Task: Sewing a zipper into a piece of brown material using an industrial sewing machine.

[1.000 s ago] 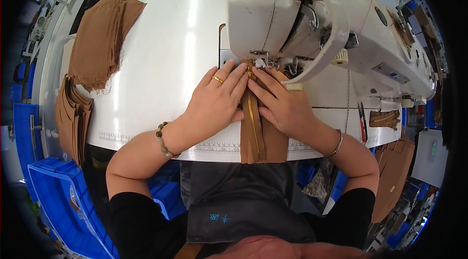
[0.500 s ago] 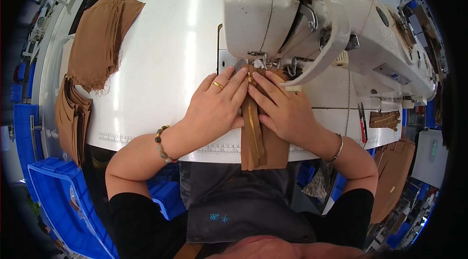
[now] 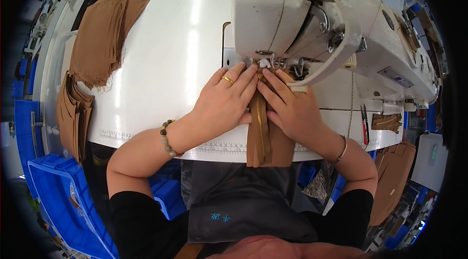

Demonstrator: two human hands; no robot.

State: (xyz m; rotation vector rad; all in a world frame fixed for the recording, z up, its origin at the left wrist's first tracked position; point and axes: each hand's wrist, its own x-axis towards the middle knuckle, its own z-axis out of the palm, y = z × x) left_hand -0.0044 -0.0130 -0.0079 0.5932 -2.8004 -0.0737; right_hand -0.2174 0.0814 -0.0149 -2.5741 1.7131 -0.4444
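Observation:
A brown fabric piece (image 3: 282,154) lies under the sewing machine (image 3: 265,20), its lower end hanging over the table's front edge. Along it runs a brown zipper (image 3: 260,122) with gold teeth. My left hand (image 3: 226,95) lies flat at the zipper's left side, fingers stretched toward the presser foot. On the other side my right hand (image 3: 292,105) presses the fabric, its fingers extended. Both sets of fingertips nearly meet close to the needle area. The stitching point is partly hidden by fingers and the machine head.
Stacks of brown fabric (image 3: 100,37) lie at the table's left, some drooping over its edge. Red-handled snips (image 3: 365,125) and brown zipper pieces (image 3: 386,122) are at the right. A blue bin (image 3: 63,195) stands lower left. A printed ruler scale (image 3: 214,150) follows the front edge.
The fabric and zipper have slid slightly toward the machine, with both hands moving along. The whole view has also shifted a little.

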